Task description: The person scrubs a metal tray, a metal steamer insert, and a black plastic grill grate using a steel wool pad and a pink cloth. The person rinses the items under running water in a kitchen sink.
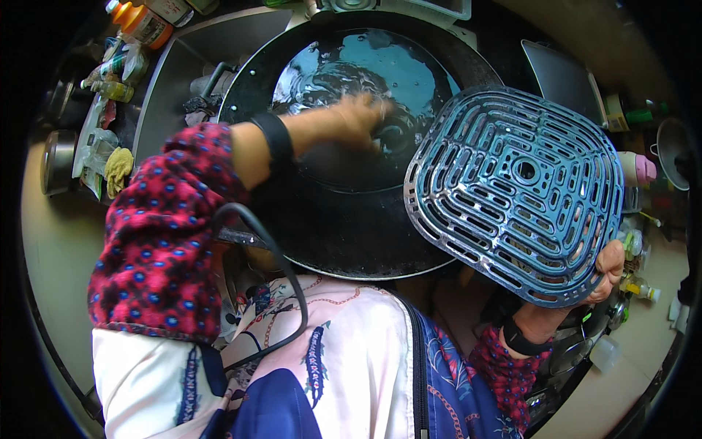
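A large dark wok (373, 236) with water (406, 71) in it stands before me, its handle at the lower left. My left hand (356, 120), blurred, reaches over the rippling water with its fingers apart and nothing seen in them. Whether the fingertips touch the water I cannot tell. To the right, my right hand (609, 271) grips the lower right corner of a dark, slotted metal grill plate (510, 181). The plate is wet and shiny, tilted, and overlaps the wok's right rim in the view; part of my right hand is hidden behind it.
A metal sink (164, 82) lies beside and partly behind the wok on the left. Bottles (143, 24), plastic bags and a yellow cloth (118, 171) are along the left side. On the right are a lidded metal pan (673, 153), small bottles (639, 288) and a clear plastic cup (605, 353).
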